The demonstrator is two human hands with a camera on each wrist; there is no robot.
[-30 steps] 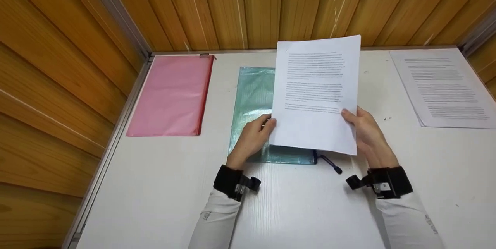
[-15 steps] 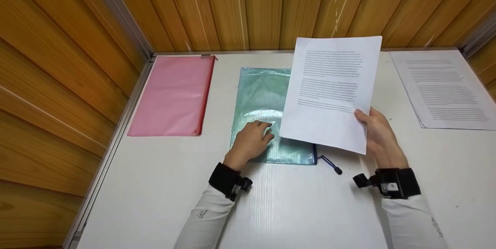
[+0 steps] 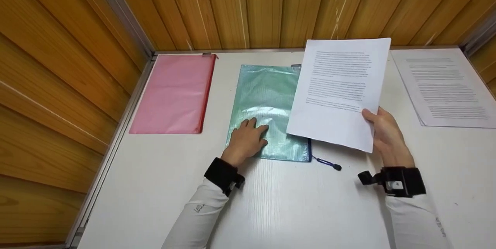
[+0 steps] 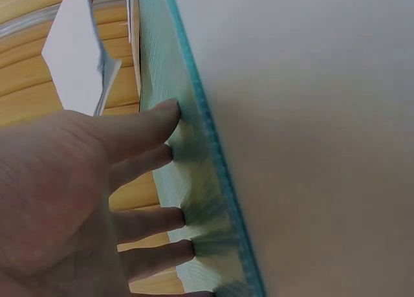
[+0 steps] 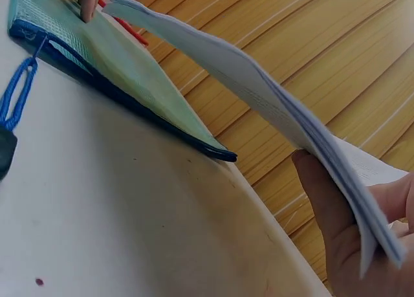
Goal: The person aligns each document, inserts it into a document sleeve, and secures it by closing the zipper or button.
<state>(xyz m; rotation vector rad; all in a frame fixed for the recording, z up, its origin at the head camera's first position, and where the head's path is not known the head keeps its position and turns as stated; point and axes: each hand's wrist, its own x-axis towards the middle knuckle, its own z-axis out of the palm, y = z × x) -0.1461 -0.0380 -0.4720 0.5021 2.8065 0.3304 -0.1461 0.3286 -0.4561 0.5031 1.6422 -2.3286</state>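
A green translucent zip pouch [image 3: 263,94] lies flat on the white table, its dark blue zipper edge [image 5: 129,106] on the right and a blue zipper pull cord [image 3: 327,163] trailing off the near corner. My left hand [image 3: 246,140] rests on the pouch's lower left part, fingers spread and fingertips touching its surface in the left wrist view. My right hand [image 3: 387,134] grips a stack of printed paper sheets [image 3: 337,90] at its lower right edge, thumb on the front and fingers behind. The sheets are raised and tilted, overlapping the pouch's right side in the head view.
A pink zip pouch [image 3: 174,94] with a red zipper edge lies at the back left. Another stack of printed sheets [image 3: 449,86] lies at the back right. Wooden panel walls [image 3: 263,9] stand along the table's left and back edges.
My left hand has let go of the paper stack and come down onto the green pouch, which has shifted slightly left. My right hand has carried the stack to the right.
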